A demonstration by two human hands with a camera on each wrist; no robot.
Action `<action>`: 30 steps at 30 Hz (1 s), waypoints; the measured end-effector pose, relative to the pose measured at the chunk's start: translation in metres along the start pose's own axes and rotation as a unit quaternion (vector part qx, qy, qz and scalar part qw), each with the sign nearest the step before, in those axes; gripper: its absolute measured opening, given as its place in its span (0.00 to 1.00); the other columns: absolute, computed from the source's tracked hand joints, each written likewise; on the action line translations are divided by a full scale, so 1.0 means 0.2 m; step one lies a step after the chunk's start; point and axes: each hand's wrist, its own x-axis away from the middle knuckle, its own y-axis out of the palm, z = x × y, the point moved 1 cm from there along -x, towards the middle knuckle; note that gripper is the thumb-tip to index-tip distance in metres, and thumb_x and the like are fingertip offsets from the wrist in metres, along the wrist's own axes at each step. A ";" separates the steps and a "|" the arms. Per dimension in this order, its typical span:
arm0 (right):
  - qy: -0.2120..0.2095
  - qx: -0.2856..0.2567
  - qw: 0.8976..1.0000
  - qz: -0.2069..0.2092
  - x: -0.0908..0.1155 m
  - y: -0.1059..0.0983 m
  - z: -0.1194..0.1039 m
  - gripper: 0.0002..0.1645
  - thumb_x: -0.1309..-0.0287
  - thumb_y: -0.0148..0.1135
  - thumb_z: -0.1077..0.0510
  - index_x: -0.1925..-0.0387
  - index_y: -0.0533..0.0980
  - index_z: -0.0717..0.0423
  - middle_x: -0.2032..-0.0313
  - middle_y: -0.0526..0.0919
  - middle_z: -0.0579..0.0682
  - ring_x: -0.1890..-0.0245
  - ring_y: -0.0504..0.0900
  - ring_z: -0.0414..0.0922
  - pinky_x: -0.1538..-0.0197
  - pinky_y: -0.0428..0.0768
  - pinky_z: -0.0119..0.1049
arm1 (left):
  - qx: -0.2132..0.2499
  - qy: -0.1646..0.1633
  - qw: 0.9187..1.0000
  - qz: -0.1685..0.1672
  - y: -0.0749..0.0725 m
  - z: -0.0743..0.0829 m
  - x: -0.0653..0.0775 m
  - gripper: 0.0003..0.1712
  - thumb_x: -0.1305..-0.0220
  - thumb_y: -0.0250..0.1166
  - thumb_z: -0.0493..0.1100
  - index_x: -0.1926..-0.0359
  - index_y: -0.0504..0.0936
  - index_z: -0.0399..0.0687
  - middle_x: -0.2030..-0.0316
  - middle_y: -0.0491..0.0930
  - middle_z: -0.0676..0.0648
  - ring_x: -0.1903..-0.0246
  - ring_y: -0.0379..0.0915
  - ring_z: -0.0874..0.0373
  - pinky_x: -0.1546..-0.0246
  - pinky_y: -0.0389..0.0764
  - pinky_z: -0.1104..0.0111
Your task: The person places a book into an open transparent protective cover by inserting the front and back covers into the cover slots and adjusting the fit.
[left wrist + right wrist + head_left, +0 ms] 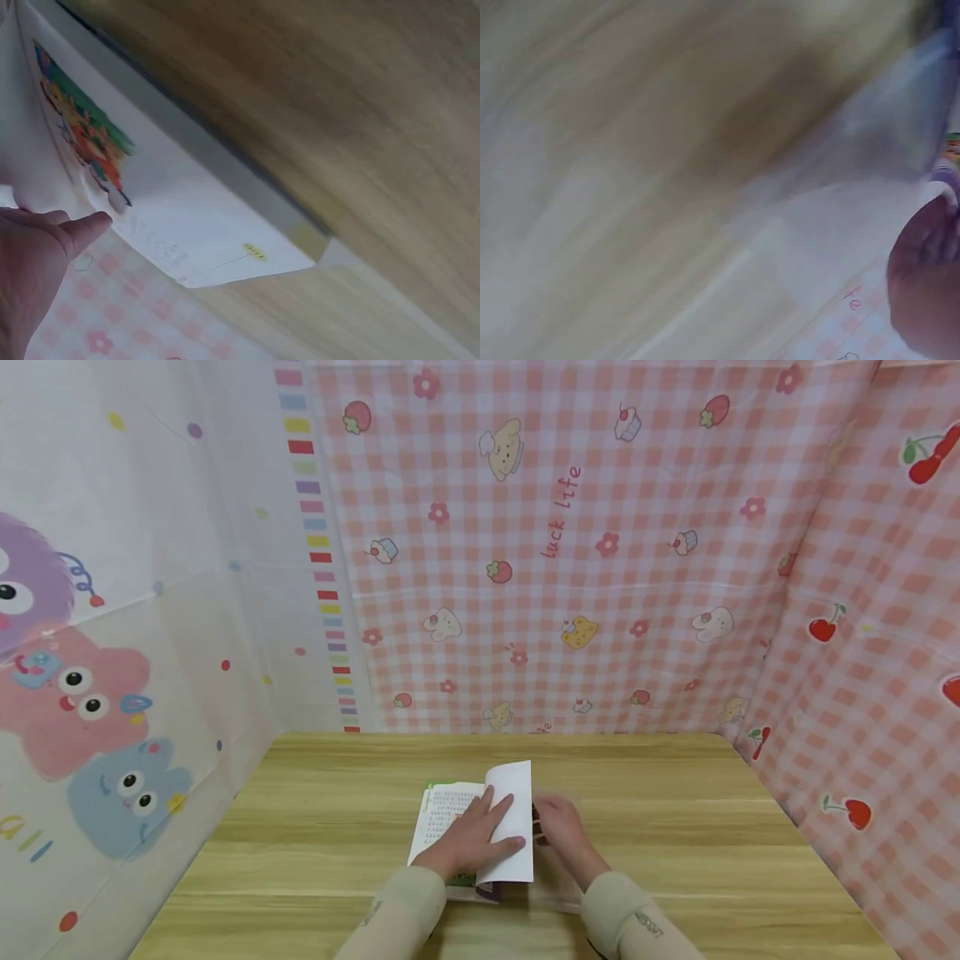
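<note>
An open book point(442, 818) with printed text lies on the table, its white right-hand page point(517, 802) standing curved up. My left hand point(476, 835) presses on it with spread, straight fingers. In the left wrist view that hand's fingertip touches a white page point(202, 225) with a colourful picture. At the book's right side my right hand point(562, 827) has curled fingers at a clear plastic book cover point(555, 885), beside a dark brown patch of the book. The right wrist view shows the clear sheet point(832, 202) stretching from the book's purple edge; the fingertips are partly hidden there.
The wood-grain table point(675, 827) extends around the book. A pink checked cloth point(562, 568) hangs behind it, with another checked cloth point(885, 710) on the right and a white cartoon-print cloth point(187, 677) on the left.
</note>
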 end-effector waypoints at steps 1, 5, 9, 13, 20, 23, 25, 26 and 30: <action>-0.019 0.041 0.999 0.006 0.00 0.00 0.01 0.21 0.32 0.43 0.60 0.60 0.80 0.71 0.66 0.86 0.64 0.65 0.83 0.56 0.62 0.83 0.49 | -0.004 -0.002 1.000 0.000 0.00 0.00 0.00 0.45 0.36 0.46 0.70 0.25 0.52 0.53 0.26 0.41 0.35 0.31 0.39 0.36 0.36 0.54 0.37; -0.128 0.292 0.948 0.015 0.01 -0.01 0.12 0.18 0.35 0.50 0.63 0.52 0.79 0.70 0.54 0.83 0.68 0.52 0.78 0.61 0.49 0.78 0.57 | -0.016 -0.001 1.000 0.009 0.01 -0.02 0.01 0.45 0.36 0.49 0.69 0.26 0.55 0.49 0.27 0.44 0.32 0.32 0.45 0.35 0.36 0.58 0.39; -0.169 0.435 0.883 -0.045 0.03 0.00 0.20 0.25 0.34 0.51 0.54 0.42 0.72 0.68 0.42 0.72 0.72 0.40 0.67 0.65 0.41 0.68 0.64 | -0.021 -0.008 1.000 0.014 0.02 -0.04 0.01 0.45 0.37 0.50 0.69 0.27 0.57 0.50 0.27 0.45 0.32 0.33 0.49 0.33 0.38 0.62 0.40; -0.131 0.454 0.877 -0.087 0.06 0.01 0.24 0.38 0.35 0.48 0.42 0.35 0.63 0.66 0.34 0.59 0.75 0.34 0.53 0.67 0.37 0.56 0.68 | -0.020 -0.021 1.000 0.002 0.03 -0.07 0.00 0.41 0.36 0.50 0.65 0.27 0.58 0.53 0.26 0.45 0.34 0.34 0.49 0.33 0.39 0.63 0.40; -0.126 0.460 0.875 -0.081 0.04 0.01 0.31 0.49 0.41 0.49 0.33 0.33 0.61 0.67 0.32 0.57 0.73 0.32 0.51 0.65 0.35 0.54 0.67 | -0.073 -0.009 0.997 0.005 0.02 -0.07 0.02 0.41 0.39 0.57 0.62 0.30 0.63 0.50 0.28 0.49 0.33 0.37 0.56 0.33 0.43 0.68 0.41; -0.130 0.466 0.872 -0.080 0.03 0.01 0.34 0.50 0.41 0.48 0.31 0.32 0.61 0.66 0.32 0.57 0.72 0.32 0.51 0.65 0.35 0.54 0.66 | -0.094 -0.003 0.995 0.012 0.02 -0.06 0.02 0.41 0.41 0.58 0.62 0.31 0.65 0.50 0.28 0.50 0.32 0.38 0.58 0.34 0.45 0.70 0.42; -0.133 0.461 0.874 -0.080 0.04 0.01 0.34 0.50 0.41 0.49 0.32 0.33 0.61 0.67 0.32 0.57 0.73 0.32 0.51 0.65 0.35 0.54 0.66 | -0.105 -0.002 0.994 0.014 0.02 -0.06 0.02 0.41 0.42 0.59 0.62 0.31 0.66 0.50 0.28 0.50 0.32 0.39 0.59 0.34 0.45 0.70 0.43; -0.132 0.458 0.875 -0.082 0.04 0.00 0.33 0.49 0.40 0.49 0.32 0.33 0.61 0.68 0.32 0.57 0.73 0.32 0.51 0.65 0.35 0.54 0.66 | -0.112 -0.002 0.994 0.015 0.03 -0.06 0.01 0.41 0.42 0.59 0.62 0.31 0.66 0.50 0.28 0.50 0.33 0.39 0.60 0.35 0.45 0.71 0.43; -0.129 0.453 0.878 -0.089 0.07 0.00 0.29 0.46 0.39 0.51 0.36 0.34 0.62 0.68 0.32 0.57 0.73 0.32 0.51 0.66 0.35 0.54 0.67 | -0.137 -0.009 0.990 0.016 0.05 -0.06 0.00 0.41 0.44 0.59 0.62 0.32 0.67 0.51 0.28 0.51 0.34 0.40 0.61 0.37 0.46 0.71 0.44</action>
